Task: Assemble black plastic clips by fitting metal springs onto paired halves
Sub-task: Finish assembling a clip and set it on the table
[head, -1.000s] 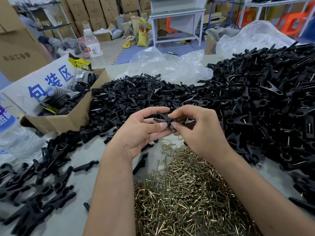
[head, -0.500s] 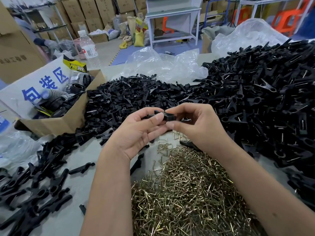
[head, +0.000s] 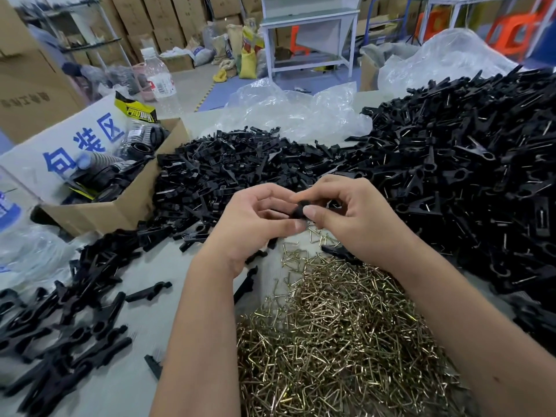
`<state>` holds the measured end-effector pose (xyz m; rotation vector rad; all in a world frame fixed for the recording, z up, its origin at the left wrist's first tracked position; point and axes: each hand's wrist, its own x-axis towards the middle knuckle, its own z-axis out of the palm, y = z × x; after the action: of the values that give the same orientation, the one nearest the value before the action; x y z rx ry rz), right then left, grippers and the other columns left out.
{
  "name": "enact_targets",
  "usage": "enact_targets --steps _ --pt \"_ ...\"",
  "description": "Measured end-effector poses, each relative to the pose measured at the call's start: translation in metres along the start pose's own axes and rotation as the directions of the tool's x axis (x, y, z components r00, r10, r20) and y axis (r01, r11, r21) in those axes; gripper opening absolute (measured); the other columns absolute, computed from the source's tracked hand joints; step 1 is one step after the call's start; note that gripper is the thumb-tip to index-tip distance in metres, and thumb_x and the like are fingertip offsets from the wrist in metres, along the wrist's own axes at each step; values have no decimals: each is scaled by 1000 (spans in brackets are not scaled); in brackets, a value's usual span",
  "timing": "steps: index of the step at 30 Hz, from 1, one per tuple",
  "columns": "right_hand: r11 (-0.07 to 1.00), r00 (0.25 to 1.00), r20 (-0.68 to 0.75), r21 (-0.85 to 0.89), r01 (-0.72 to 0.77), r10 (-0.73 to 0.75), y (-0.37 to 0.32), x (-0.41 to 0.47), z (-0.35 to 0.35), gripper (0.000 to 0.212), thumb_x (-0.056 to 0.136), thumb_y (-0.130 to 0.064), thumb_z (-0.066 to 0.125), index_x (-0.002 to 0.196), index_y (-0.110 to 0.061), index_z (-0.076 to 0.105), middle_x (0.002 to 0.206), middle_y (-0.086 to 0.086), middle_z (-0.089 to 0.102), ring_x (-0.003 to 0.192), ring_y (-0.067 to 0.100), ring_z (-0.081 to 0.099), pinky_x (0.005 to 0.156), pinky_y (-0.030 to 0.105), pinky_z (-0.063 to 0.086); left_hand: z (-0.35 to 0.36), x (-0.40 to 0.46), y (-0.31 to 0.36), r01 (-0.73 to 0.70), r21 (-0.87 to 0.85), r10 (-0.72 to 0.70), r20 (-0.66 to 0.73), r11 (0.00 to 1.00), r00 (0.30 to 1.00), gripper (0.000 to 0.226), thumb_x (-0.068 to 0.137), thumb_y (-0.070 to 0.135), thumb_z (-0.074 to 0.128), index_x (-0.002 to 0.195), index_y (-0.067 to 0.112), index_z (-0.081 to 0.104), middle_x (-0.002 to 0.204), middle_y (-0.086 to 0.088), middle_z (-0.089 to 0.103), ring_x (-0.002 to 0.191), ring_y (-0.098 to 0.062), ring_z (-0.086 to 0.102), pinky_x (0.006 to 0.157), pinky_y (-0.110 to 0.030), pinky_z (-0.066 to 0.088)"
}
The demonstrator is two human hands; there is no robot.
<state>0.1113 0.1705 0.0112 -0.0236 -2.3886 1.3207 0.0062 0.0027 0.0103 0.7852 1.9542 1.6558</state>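
Both hands meet above the middle of the surface (head: pixel 141 323), each grip pinched narrow on one small black clip (head: pixel 298 210): the left hand (head: pixel 252 227) holds it between thumb and fingertips, and the right hand (head: pixel 355 218) pinches its other side. Whether a spring sits on it cannot be told.

Far left, a clear plastic bag (head: pixel 27 251) lies beside a scatter of loose black halves (head: pixel 63 323). Behind them stands an open cardboard box (head: pixel 120 212) with a white sign in blue characters, "包装区" (head: pixel 81 145), leaning in it, along with a yellow-and-black pack (head: pixel 135 111) whose lettering is too blurred to read. A water bottle (head: pixel 159 79) stands behind the box; its label is unreadable. A heap of black clip halves (head: pixel 234 167) spreads ahead of the hands. Brass-coloured metal springs (head: pixel 337 335) lie piled between the forearms. Crumpled clear plastic (head: pixel 294 112) lies at the far edge. A large mound of assembled clips (head: pixel 469 176) fills the right.

Stacked cartons (head: pixel 168 19), filled sacks (head: pixel 246 52), a white metal table (head: pixel 307 34) and orange stools (head: pixel 511 28) stand in the room behind.
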Motion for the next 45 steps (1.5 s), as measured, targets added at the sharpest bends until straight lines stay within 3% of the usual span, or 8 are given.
enact_targets --steps 5,9,13,19,25,33,36,45 --pt "998 1000 11 61 -13 13 -7 0 2 18 92 -7 75 106 -19 79 89 -4 73 85 11 70 79 24 56 0 -2 7 -29 93 24 46 995 999 39 71 19 93 103 11 73 71 2 65 66 -11 58 63 -23 49" --pt "985 999 -29 168 -30 36 -7 1 6 10 92 -9 74 96 -18 75 83 -5 72 76 5 66 71 19 54 -2 -5 7 -16 5 15 90 1000 996 54 69 29 92 110 7 67 84 -33 60 75 -29 57 73 -44 46" --pt "952 981 -126 287 -110 151 1 3 10 6 99 -18 69 97 -14 72 82 4 75 72 14 67 69 33 59 -2 -5 7 -43 -73 48 73 996 996 34 78 32 83 107 20 69 84 -17 70 63 -21 63 56 -33 47" --pt "895 996 67 -446 -25 62 15 -5 25 12 100 -29 66 103 -23 76 97 -9 68 90 7 60 83 26 49 -5 -2 2 -4 -192 -11 -77 981 997 22 75 36 82 88 22 71 86 -11 75 59 -13 53 49 -19 43" --pt "837 964 263 -536 112 40 14 -9 35 7 101 -30 65 106 -31 71 110 -8 55 108 14 45 96 31 44 -11 3 -3 41 -442 -153 -222 896 963 21 54 31 89 67 22 75 84 -2 74 62 -6 58 50 -14 46" --pt "981 992 39 -160 -114 122 13 -5 23 29 91 -15 79 113 -34 77 71 -12 65 55 1 52 58 16 49 -20 6 -9 71 -604 -275 -252 794 928 10 61 12 84 61 17 76 76 -2 74 61 -7 68 56 -12 53" --pt "974 972 -75 8 -224 224 15 -1 13 18 89 -12 79 89 -29 81 67 -7 67 54 1 52 53 14 46 -16 5 -9 23 -600 -214 -249 800 945 13 59 6 83 58 15 74 74 -3 75 70 -11 75 65 -16 58" --pt "586 831 -54 735 -342 553 11 3 -9 7 86 4 77 89 -2 74 78 15 76 70 26 76 58 25 60 -9 4 -10 -157 -148 126 -201 977 971 42 48 20 98 79 27 71 77 10 63 71 -9 55 70 -21 54"
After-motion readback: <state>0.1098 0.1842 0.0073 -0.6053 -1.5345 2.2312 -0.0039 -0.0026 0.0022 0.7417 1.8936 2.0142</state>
